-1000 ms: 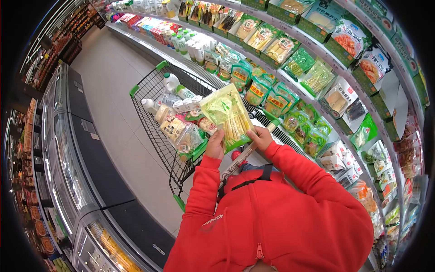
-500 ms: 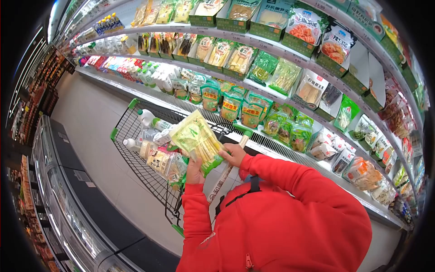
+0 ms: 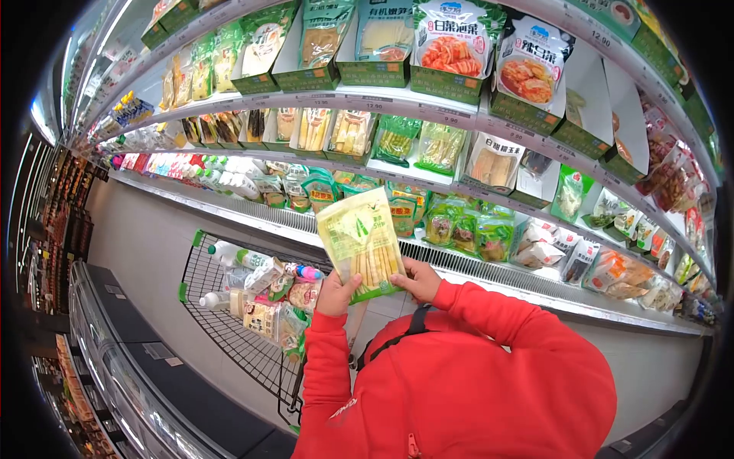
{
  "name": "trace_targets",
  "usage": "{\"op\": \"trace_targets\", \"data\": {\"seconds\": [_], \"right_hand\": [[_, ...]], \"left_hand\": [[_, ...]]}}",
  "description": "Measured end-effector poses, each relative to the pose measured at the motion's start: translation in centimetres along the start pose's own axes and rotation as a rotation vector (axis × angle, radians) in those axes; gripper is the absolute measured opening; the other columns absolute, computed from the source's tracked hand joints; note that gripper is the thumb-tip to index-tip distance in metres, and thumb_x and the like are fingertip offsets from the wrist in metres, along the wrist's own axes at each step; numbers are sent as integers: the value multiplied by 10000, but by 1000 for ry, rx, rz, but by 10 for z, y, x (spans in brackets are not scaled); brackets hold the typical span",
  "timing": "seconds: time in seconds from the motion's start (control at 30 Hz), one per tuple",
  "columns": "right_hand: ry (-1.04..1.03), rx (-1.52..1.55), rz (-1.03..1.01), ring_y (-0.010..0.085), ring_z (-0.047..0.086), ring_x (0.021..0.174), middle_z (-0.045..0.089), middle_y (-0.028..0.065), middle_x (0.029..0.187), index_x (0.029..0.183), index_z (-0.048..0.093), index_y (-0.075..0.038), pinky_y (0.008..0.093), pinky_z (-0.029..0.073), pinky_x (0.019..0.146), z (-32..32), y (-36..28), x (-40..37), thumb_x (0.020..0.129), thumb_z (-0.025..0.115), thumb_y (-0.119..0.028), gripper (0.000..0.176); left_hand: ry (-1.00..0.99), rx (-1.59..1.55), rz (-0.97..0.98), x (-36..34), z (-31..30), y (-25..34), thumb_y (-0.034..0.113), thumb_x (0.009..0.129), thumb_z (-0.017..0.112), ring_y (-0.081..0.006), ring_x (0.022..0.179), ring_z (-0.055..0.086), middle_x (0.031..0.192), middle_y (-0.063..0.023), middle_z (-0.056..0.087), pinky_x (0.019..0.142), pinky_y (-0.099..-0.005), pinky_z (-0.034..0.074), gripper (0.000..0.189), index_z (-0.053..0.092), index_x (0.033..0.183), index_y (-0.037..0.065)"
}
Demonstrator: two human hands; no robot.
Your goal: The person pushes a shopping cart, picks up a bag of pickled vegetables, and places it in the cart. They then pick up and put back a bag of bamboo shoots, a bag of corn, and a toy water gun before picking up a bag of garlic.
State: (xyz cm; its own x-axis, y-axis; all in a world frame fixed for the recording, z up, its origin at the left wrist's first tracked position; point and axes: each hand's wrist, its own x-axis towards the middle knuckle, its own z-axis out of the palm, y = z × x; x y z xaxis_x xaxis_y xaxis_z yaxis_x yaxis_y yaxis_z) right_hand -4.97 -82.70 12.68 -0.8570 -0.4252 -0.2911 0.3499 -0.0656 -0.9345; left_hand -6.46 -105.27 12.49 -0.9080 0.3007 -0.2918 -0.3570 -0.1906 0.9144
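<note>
A pale green and yellow packet (image 3: 363,241), with long light strips showing through its clear lower part, is held up before my chest. My left hand (image 3: 336,294) grips its lower left edge. At the lower right corner, my right hand (image 3: 420,280) pinches it with the thumb in front. The packet's printed face is turned toward me, tilted slightly. Just left of it stands a wire shopping cart (image 3: 222,315) with green corners, holding bottles (image 3: 238,255) and several packaged foods (image 3: 262,317).
Refrigerated shelves (image 3: 367,98) curve across the top and right, filled with bagged foods; kimchi packets (image 3: 531,65) stand on an upper shelf. Along the left runs a low freezer case (image 3: 115,359) with a dark rim. Grey floor (image 3: 145,237) shows between cart and freezer.
Both hands have raised the packet, which now stands more upright and hides part of the lower shelf. The view has shifted closer to the shelves, and the cart appears lower.
</note>
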Motion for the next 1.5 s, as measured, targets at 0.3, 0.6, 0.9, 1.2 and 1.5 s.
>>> {"op": "trace_targets", "data": {"seconds": [0.3, 0.6, 0.9, 1.2, 1.5], "right_hand": [[182, 226, -108, 119, 538, 966, 585, 69, 1081, 1142, 511, 18, 281, 420, 871, -120, 30, 31, 893, 550, -176, 317], [207, 191, -5, 109, 559, 916, 608, 63, 1028, 1136, 516, 20, 274, 451, 809, -164, 74, 38, 886, 549, -129, 293], [367, 234, 3, 111, 555, 922, 603, 70, 1043, 1144, 516, 18, 273, 442, 824, -153, 108, 28, 879, 552, -122, 302], [428, 135, 64, 120, 539, 960, 582, 79, 1084, 1165, 485, 20, 276, 423, 853, -105, 104, 20, 887, 523, -107, 308], [500, -3, 92, 139, 553, 941, 588, 93, 1054, 1139, 480, 27, 279, 428, 837, -94, 90, 21, 861, 527, -77, 300]], "left_hand": [[-165, -101, -108, 146, 68, -27, 65, 877, 521, -164, 1043, 526, 1174, -96, 528, 899, -298, 427, 396, 396, 1242, -27], [-241, -281, -418, 186, 67, -84, 64, 866, 538, -205, 1026, 565, 1154, -114, 559, 882, -338, 460, 369, 448, 1213, -23], [-244, -268, -415, 191, 72, -97, 3, 815, 553, -215, 989, 582, 1118, -128, 575, 876, -341, 461, 378, 465, 1182, -26], [-135, -47, -331, 186, 45, -129, -49, 710, 543, -226, 883, 605, 997, -145, 608, 805, -323, 474, 371, 501, 1079, -51], [-58, 319, -210, 169, 58, -99, -9, 711, 528, -207, 865, 612, 952, -140, 631, 781, -314, 477, 342, 546, 1050, -44]]}}
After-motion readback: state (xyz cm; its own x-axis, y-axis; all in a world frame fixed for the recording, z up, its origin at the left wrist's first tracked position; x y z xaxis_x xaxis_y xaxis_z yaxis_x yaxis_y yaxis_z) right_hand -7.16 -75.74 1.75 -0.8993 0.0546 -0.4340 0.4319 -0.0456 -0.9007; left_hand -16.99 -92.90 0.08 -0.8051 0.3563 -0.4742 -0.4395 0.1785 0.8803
